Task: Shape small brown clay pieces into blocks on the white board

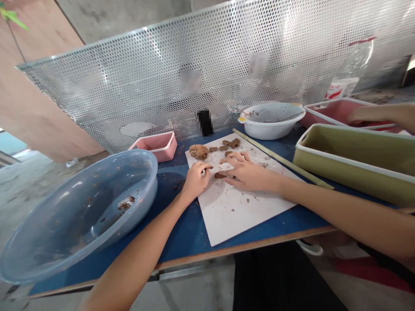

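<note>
On the white board (240, 211), my right hand (248, 173) lies with its fingers stretched and spread. Under its fingers a small brown clay roll (220, 175) shows at the left end. My left hand (197, 179) rests on the board's left side, its fingers curled together toward the thumb. Whether something small sits between those fingertips is too small to tell. A rough lump of brown clay (199, 151) lies beyond the left hand. Short clay pieces (231, 143) lie to the right of that lump, and crumbs are scattered over the board.
A large blue basin (152, 172) stands at left, with a pink tray (162, 144) behind it. A bamboo strip (282, 159) crosses the board's right edge. Beyond are a white basin (269, 129), a green planter (343, 172), and another person's hand (366, 114) at a pink planter.
</note>
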Motion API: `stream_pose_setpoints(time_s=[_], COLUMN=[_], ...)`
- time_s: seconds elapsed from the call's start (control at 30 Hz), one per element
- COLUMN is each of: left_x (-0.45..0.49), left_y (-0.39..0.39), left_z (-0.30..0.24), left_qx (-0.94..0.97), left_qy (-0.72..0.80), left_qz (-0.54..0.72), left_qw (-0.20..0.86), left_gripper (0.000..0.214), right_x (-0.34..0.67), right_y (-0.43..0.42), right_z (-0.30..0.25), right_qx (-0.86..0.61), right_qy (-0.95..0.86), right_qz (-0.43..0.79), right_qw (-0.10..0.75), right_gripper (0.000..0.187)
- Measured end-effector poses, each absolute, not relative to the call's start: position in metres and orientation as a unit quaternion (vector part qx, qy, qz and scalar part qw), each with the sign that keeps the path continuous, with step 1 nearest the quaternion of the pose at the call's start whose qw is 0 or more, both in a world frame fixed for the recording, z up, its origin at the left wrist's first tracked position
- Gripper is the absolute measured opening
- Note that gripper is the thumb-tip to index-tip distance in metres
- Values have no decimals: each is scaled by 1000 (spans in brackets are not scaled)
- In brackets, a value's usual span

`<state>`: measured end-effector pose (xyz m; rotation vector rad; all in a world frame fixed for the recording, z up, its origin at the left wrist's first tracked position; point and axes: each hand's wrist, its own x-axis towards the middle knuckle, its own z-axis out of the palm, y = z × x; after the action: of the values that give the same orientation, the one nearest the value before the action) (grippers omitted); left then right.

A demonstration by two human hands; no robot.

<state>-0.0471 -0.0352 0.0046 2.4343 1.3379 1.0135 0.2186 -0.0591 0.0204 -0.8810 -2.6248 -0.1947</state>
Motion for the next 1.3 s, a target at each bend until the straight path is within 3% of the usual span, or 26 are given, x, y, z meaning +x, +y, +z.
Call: stream_pose_setpoints(time_s=[0.97, 1.3], left_x=[-45, -50], left_y=[-34, -32], left_z=[2, 0], left_qx=[817, 812], left_qy=[452, 453], left_qz=[343, 357], left_qw=[99, 95], left_gripper=[26, 28], right_x=[213, 217], right_y=[-63, -61], right_z=[23, 19], right_qx=[-336, -316], right_qy=[-926, -927], right_qz=[0, -43], right_qw=[172, 197], right_gripper=[44, 51])
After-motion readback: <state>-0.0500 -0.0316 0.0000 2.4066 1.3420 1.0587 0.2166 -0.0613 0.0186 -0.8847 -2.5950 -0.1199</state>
